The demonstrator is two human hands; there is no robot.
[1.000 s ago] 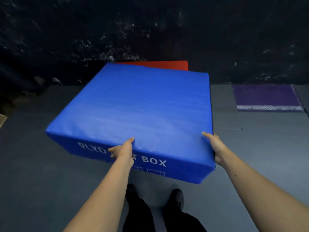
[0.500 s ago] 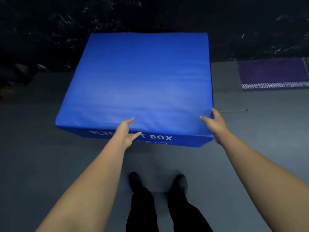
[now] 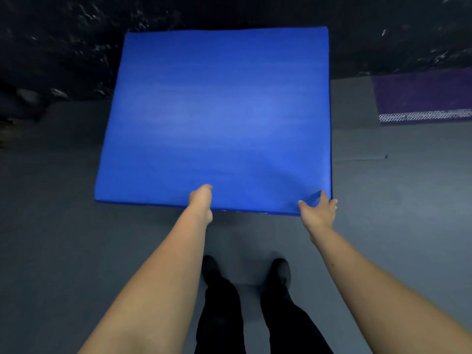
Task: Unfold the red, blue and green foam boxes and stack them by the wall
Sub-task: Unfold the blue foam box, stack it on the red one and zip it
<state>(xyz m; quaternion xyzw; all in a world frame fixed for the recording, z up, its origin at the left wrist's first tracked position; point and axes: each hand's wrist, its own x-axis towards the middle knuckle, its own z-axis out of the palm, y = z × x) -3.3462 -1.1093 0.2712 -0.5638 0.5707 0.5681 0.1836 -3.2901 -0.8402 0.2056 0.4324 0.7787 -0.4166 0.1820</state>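
The blue foam box (image 3: 217, 118) lies flat in front of me, its far edge against the dark wall (image 3: 229, 11). My left hand (image 3: 201, 203) grips the middle of its near edge, with the fingertips on the top face. At the near right corner, my right hand (image 3: 318, 209) touches the box with spread fingers. No red or green box is visible; whatever lies under the blue box is hidden.
Grey floor mats (image 3: 63, 238) surround the box. A purple mat (image 3: 421, 98) lies on the floor at the right by the wall. My legs and black shoes (image 3: 245, 277) stand just behind the box's near edge.
The blue box has moved forward and levelled out, and now covers the red box seen behind it a second ago. Its lettered front face has dropped out of sight. Both hands followed the near edge.
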